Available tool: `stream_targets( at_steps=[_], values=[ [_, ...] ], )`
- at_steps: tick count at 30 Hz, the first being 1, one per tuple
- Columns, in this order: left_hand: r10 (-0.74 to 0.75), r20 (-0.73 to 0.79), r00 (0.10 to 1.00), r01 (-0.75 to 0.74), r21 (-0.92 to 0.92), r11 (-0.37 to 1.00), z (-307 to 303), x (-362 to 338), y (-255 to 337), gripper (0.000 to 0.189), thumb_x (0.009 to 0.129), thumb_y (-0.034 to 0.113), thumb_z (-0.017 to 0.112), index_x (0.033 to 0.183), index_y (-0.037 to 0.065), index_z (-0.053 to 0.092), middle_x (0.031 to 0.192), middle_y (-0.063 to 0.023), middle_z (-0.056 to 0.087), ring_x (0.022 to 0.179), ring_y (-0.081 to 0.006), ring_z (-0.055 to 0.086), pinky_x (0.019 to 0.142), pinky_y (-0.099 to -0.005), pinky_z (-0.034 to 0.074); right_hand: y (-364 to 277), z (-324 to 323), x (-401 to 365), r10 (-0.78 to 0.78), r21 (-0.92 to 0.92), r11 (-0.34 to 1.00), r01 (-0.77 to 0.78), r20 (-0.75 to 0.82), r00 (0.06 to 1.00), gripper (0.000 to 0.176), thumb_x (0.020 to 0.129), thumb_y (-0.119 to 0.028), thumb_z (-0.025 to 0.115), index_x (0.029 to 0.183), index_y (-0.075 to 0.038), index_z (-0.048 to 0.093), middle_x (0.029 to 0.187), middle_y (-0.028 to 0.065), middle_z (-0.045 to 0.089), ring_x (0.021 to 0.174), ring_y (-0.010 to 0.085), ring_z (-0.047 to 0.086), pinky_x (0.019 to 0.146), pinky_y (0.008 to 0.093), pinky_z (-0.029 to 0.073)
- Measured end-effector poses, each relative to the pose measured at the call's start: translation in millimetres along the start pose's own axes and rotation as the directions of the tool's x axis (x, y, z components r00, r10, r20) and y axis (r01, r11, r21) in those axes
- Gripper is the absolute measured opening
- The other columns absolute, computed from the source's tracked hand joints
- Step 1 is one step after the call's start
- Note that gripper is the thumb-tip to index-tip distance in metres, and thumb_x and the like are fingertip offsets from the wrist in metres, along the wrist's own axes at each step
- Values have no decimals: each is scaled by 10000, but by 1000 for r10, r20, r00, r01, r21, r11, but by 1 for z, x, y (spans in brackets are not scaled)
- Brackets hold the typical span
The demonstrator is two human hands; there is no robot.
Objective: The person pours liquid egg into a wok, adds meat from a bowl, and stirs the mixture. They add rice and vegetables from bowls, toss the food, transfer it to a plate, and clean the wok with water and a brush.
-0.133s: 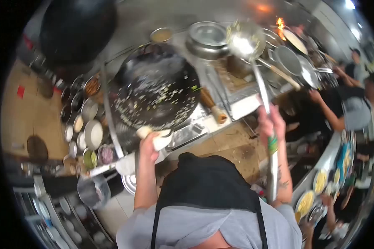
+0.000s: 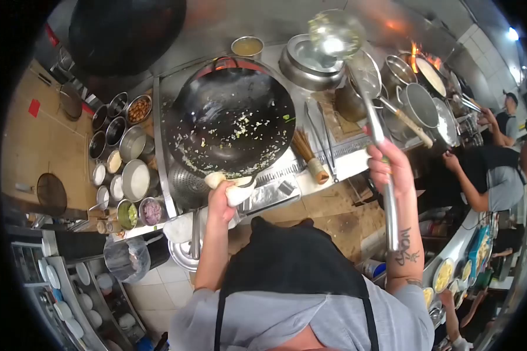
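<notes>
A large black wok (image 2: 228, 111) stands on the stove with small chopped pale and green bits spread over its inside. My left hand (image 2: 221, 200) is closed round a folded white cloth (image 2: 240, 190) at the wok's near rim. My right hand (image 2: 391, 167) grips the long metal handle of a ladle (image 2: 335, 36). The ladle's bowl is raised to the right of the wok, above a round metal pot (image 2: 310, 67), with bits clinging inside it. A bamboo brush (image 2: 310, 155) and metal tongs (image 2: 322, 134) lie right of the wok.
Bowls of ingredients (image 2: 136, 180) stand at the left. A cup of yellowish liquid (image 2: 247, 47) is behind the wok. On the right are a wooden-handled strainer (image 2: 413, 126), a pot (image 2: 420, 105), flames (image 2: 416, 55) under a pan, and a co-worker (image 2: 498, 175).
The view has shifted slightly, and the wok appears a little further right. The ladle has moved up slightly in the view, with my right hand still round its handle. My left hand keeps its hold.
</notes>
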State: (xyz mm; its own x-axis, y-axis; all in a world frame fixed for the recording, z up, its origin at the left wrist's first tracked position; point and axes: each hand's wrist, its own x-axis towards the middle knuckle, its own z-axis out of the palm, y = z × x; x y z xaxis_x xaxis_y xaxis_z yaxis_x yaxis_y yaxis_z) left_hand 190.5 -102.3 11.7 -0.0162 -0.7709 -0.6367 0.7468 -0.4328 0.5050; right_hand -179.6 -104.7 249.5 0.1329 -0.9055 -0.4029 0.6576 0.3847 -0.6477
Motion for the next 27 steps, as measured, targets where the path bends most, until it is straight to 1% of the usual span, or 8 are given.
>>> stream_targets(
  at_steps=[3,5,7,12,16,17,20,27],
  values=[
    [-18,89,996,20,-28,999,51,65,26,200,824,34,583,1011,-37,578,967,-153,653,860,-289,676,791,-416,575,-15,-19,62,-7,-57,998,9,31,1000,350,942,-84,493,1291,-54,489,695,-23,421,475,29,341,358,160,274],
    [21,97,995,-21,-8,1000,49,84,25,224,837,81,574,1034,-24,589,988,-154,670,887,-286,680,807,-408,574,-21,-43,89,16,45,999,-23,147,989,307,944,-84,493,1249,-57,514,697,-27,423,479,29,349,355,172,280],
    [-69,173,983,71,-9,997,44,102,27,250,850,104,557,1058,-28,592,997,-156,677,894,-283,683,819,-399,574,-48,-62,105,-13,97,995,1,119,993,274,944,-92,499,1215,-62,524,706,-24,435,480,36,361,358,177,289],
    [-61,205,977,64,-7,998,72,147,30,279,871,113,513,1082,-55,582,1025,-176,675,908,-283,685,810,-372,581,-189,-120,127,-78,157,985,78,-5,997,194,938,-104,522,1123,-45,523,730,-9,470,496,34,392,369,175,314],
    [-13,119,993,10,26,1000,87,159,27,260,872,116,533,1087,-26,569,1055,-168,666,938,-280,677,820,-377,579,-276,-190,160,-226,-198,966,168,-323,919,110,908,-55,524,1001,3,524,721,22,506,491,56,418,376,195,331],
    [-10,92,996,10,4,1000,86,160,24,256,877,125,541,1093,-10,567,1056,-159,666,943,-277,676,827,-379,576,-288,-204,168,-294,-329,932,155,-433,852,90,894,-41,532,962,19,534,724,34,525,490,69,435,379,208,340],
    [20,30,999,-17,-82,996,92,149,22,277,908,193,574,1147,55,560,1095,-113,658,990,-258,660,867,-389,556,-319,-248,194,-452,-670,743,-6,-507,734,134,862,-26,547,754,48,573,628,90,563,446,136,499,392,275,396],
    [126,-100,987,-134,-83,987,100,117,20,321,922,273,588,1170,70,572,1116,-80,662,994,-253,662,837,-387,568,-359,-301,231,-541,-836,409,-366,-545,640,182,779,-38,507,642,44,594,566,135,588,442,213,566,437,364,451]
  ],
)
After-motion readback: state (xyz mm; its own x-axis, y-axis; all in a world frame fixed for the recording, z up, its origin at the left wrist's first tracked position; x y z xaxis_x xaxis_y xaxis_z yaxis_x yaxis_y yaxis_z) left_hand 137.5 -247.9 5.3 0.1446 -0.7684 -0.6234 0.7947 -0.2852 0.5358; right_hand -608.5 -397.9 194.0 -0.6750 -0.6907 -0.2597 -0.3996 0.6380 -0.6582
